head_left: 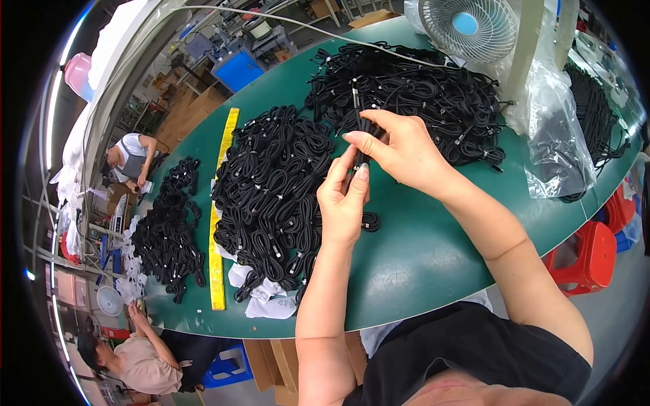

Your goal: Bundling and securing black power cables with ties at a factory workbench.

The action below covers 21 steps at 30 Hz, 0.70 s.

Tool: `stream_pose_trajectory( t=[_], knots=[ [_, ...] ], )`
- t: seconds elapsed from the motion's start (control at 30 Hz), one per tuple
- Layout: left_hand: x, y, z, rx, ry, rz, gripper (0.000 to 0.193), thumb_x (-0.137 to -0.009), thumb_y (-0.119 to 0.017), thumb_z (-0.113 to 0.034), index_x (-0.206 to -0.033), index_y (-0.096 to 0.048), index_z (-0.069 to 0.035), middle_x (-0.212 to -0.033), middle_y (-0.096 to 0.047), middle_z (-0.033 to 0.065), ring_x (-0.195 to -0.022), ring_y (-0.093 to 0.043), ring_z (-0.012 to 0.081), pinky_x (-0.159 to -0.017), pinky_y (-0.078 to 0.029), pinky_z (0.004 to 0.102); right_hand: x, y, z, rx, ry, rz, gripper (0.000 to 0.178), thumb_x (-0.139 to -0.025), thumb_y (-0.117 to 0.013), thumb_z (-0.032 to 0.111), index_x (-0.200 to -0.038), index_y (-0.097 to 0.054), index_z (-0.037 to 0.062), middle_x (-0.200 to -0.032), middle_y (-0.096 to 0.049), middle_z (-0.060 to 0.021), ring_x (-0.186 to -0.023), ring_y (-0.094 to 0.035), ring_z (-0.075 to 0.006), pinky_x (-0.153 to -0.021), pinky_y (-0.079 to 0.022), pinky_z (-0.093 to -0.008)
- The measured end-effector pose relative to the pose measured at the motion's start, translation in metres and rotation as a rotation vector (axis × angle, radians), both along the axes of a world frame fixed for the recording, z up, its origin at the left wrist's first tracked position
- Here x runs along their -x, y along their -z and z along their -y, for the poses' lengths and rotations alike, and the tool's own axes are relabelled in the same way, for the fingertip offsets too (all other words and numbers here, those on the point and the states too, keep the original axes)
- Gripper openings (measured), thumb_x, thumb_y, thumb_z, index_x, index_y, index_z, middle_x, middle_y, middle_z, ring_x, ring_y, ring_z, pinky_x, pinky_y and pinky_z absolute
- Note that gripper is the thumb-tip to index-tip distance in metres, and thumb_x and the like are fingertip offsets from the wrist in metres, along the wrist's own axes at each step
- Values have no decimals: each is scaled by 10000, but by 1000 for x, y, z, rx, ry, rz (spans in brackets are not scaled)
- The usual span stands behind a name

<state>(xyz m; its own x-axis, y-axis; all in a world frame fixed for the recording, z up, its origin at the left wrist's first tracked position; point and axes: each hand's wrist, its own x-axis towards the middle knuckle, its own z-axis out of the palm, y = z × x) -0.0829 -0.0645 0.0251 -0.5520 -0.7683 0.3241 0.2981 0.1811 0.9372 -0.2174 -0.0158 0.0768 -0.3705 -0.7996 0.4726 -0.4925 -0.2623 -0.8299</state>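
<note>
A: State of your hands, please.
B: Left hand (342,199): fingers and thumb closed around the lower part of a black bundle (363,126). Right hand (406,145): thumb and fingers pinching the same bundle higher up. Both engaged; neither released.

A: Location of the bundle?
B: One item, in front of you, held between both hands above the tabletop (420,257); a connector end points away from you. How it is fastened, if at all: hidden by your fingers.

A: Stock around it?
B: Middle pile (271,189): many black cables, coiled, to the left of your left hand. Far pile (406,88): black cables, many looped, beyond your hands. Left pile (169,230): smaller, past a yellow strip (218,264). Loose coil (370,221): one, just beside your left wrist. Clear bag (558,155): at the right, dark contents.

A: Progress?
B: Done, by appearance: the coils in your middle pile, neatly looped. Left: the bundle you hold, not yet set down, and perhaps the far pile. Which pile counts as finished cannot be told for certain; your work seems well short of complete.
</note>
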Motion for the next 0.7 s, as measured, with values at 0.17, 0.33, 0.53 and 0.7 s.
stream_pose_trajectory(
  t=[0.17, 0.33, 0.53, 0.7],
  knots=[
    [-1, -8, 2, 472, -251, 248, 371, -811, -615, -39, -1174, -548, -6, -875, -514, 14, -719, -476, 61, -637, -415, 191, 6, 7, 6, -58, -42, -68, 328, -857, -593, 174, -1088, -554, -55, -729, -629, -85, -631, -576, -86, -557, -475, -241],
    [-8, -17, 9, -106, -89, -138, 452, -784, -656, -25, -1201, -489, 22, -906, -518, 19, -697, -501, 74, -613, -437, 204, 17, 0, 8, 0, -412, 447, 311, -871, -563, 120, -1135, -512, -37, -1005, -608, -103, -907, -591, -139, -779, -509, -291],
    [-11, -18, 14, -303, 133, -685, 427, -793, -631, -1, -1188, -469, 3, -1063, -557, 100, -842, -557, 150, -752, -480, 271, 10, 3, 5, 89, -409, 431, 280, -835, -602, 70, -1102, -555, -1, -1012, -612, -74, -926, -582, -139, -815, -475, -280],
    [-13, -20, 9, -274, 187, -670, 377, -809, -624, -25, -1166, -501, -27, -1146, -535, 126, -823, -555, 148, -704, -470, 284, -7, 0, 1, 334, -321, 397, 207, -774, -664, 49, -974, -631, 6, -976, -579, -42, -863, -565, -120, -762, -462, -245]
  ],
)
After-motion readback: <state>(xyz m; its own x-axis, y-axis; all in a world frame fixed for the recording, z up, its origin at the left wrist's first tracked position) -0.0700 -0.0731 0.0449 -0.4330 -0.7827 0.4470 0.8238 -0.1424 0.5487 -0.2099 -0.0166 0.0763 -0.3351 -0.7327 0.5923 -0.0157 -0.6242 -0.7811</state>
